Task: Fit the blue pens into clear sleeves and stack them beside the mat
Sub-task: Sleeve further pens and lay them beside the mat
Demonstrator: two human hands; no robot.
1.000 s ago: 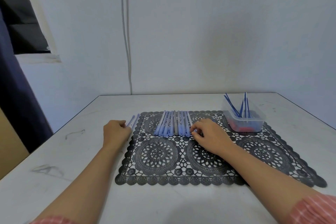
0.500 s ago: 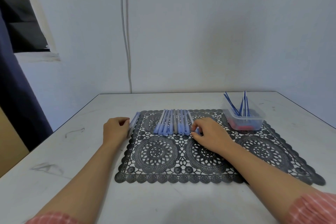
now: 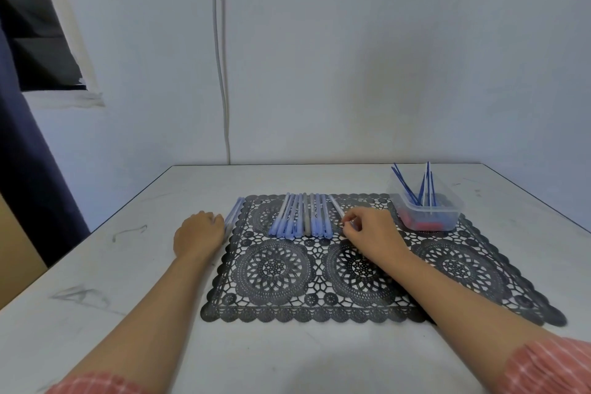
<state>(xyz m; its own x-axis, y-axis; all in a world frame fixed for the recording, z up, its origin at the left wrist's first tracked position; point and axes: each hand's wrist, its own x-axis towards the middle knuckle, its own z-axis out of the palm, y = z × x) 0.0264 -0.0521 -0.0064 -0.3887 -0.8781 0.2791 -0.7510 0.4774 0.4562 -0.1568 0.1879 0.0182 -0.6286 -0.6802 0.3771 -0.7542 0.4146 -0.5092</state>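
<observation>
The step in hand looks like taking up the next clear sleeve. The right hand [image 3: 367, 230] has its fingers curled, and its grip pinches the near end of the sleeve [image 3: 336, 205] at the right end of the row of sleeves [image 3: 300, 216] on the mat [image 3: 351, 278]. That sleeve lies on the far half of the mat, just right of the row and slightly apart from it. Its long axis runs near to far, with the far end leaning a little left and the near end hidden in the fingers.

The left hand [image 3: 198, 232] rests knuckles up on the worktop [image 3: 112, 265] just left of the mat, against the near end of the stack [image 3: 235, 213]. The stack lies along the mat's left edge, also near to far. The fingers are tucked under, so I cannot tell whether this grip holds the stack or only touches it.

Next, by my reading, the sleeve must be lifted and a blue pen [image 3: 407, 189] drawn from the tub [image 3: 447, 217] at the mat's far right, where the pens lean with tips up. Pen and sleeve then need lining up along one axis before sliding together.
</observation>
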